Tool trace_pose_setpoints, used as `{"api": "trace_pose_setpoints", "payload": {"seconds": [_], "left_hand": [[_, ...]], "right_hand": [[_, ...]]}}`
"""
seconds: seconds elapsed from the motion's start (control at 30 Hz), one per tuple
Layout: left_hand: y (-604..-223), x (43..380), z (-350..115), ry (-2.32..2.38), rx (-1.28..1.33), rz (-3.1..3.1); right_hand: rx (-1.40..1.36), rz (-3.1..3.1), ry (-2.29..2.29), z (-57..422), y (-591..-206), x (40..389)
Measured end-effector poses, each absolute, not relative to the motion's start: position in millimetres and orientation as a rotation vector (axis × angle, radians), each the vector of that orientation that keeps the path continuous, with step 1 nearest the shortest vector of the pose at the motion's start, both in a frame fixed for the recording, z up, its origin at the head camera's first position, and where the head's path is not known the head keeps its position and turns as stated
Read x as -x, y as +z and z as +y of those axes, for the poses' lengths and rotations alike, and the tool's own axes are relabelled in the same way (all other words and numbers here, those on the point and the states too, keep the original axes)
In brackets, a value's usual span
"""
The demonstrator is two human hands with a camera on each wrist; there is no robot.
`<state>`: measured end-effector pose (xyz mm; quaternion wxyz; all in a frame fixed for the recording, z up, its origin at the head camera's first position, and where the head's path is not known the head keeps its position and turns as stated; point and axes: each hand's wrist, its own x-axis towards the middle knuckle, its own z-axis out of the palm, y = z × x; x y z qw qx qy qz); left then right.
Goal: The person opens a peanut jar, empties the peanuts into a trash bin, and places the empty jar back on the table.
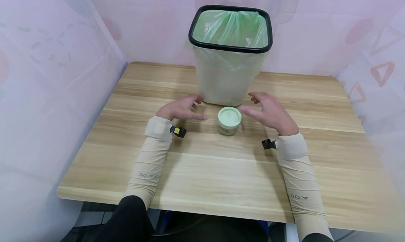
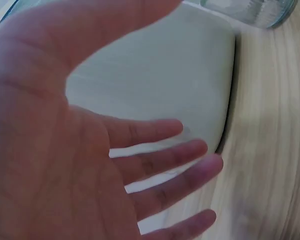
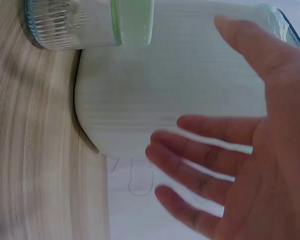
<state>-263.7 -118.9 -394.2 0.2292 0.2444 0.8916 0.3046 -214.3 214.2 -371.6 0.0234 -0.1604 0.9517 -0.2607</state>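
A small glass jar [image 1: 228, 121] with a pale green lid stands upright on the wooden table, close in front of a white trash bin [image 1: 226, 76]. To the jar's left is my left hand [image 1: 183, 108], fingers spread and holding nothing. On the other side my right hand [image 1: 269, 112] hovers with thumb and fingers apart, its thumb tip close to the lid. Ribbed glass shows on the jar [image 3: 72, 22] in the right wrist view. Only the jar's lower part [image 2: 255, 10] appears at the top of the left wrist view.
The bin has a black rim [image 1: 231, 49] and a green plastic bag [image 1: 234, 29] lining it. Beneath everything is the light wooden table [image 1: 215, 178], its front edge near the person. Patterned pale curtains [image 1: 152, 27] stand behind and at both sides.
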Motion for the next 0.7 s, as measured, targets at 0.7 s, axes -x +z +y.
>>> {"api": "trace_pose_setpoints", "payload": {"seconds": [0.7], "left_hand": [[-414,259,-89,0.943,-0.876,2.326]], "right_hand": [[0.780,2.908,-0.803,197,-378,210]]}}
